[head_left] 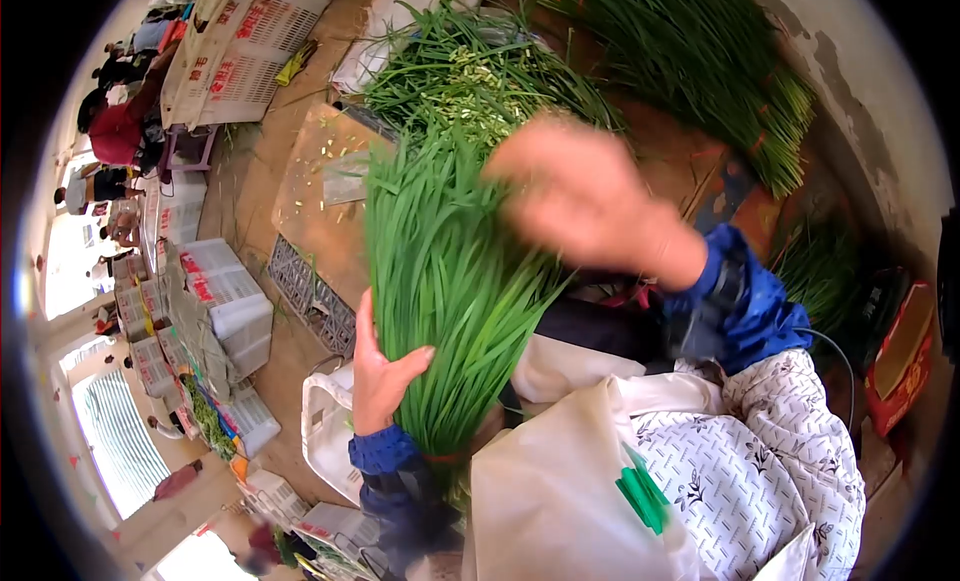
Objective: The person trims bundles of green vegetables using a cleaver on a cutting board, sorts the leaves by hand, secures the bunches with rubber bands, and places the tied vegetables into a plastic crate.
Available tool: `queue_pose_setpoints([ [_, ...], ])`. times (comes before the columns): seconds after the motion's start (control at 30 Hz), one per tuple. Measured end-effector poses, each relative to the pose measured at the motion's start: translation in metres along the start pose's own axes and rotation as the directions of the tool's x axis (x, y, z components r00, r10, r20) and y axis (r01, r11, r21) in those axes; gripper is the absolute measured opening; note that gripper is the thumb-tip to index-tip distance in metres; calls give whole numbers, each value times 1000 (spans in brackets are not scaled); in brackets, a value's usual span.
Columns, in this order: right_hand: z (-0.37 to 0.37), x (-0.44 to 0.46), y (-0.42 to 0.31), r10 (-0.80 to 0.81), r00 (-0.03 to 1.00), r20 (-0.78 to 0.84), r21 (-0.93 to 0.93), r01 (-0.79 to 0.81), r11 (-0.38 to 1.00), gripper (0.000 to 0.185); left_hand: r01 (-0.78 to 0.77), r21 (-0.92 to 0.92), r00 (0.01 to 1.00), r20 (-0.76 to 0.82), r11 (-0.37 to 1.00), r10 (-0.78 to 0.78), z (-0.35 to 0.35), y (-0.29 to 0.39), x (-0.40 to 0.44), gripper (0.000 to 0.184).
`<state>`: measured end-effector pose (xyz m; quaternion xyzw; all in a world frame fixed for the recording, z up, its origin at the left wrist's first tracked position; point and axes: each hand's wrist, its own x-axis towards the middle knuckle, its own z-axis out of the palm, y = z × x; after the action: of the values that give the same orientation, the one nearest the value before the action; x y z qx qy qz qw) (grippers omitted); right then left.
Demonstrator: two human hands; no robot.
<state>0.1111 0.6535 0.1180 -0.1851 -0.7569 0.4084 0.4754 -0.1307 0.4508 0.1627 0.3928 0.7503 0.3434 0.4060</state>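
Observation:
A thick bundle of garlic chives (440,281) rests against my lap, its long flat green leaves fanning toward the top of the view. My left hand (388,369) clasps the bundle's side, thumb across the leaves and fingers partly hidden behind. A reddish tie shows low on the bundle. Beside the leaf tips, my right hand (590,201) is smeared by motion, so its fingers and anything in them cannot be made out. Past the tips lies a heap of loose leaves and pale cut bits (490,81).
Tied chive bundles (720,71) lie at the upper right by the wall. A wooden board (315,201), a grey plastic grate (310,296) and a white crate (330,421) are to the left. Stacked crates (225,301) and other people (120,131) are farther off.

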Motion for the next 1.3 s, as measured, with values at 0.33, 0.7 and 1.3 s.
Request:
queue_pose_setpoints([
  [0.33,57,-89,-47,-158,784,600,-50,234,971,63,-63,-404,974,-223,913,-32,-32,-23,-22,70],
  [0.7,54,-103,-45,-135,812,568,-17,176,984,72,-81,-143,961,-275,986,39,-27,-38,-11,88],
  [1.3,7,-76,-25,-75,988,136,88,63,994,14,-568,735,801,392,369,453,42,15,-17,39],
])
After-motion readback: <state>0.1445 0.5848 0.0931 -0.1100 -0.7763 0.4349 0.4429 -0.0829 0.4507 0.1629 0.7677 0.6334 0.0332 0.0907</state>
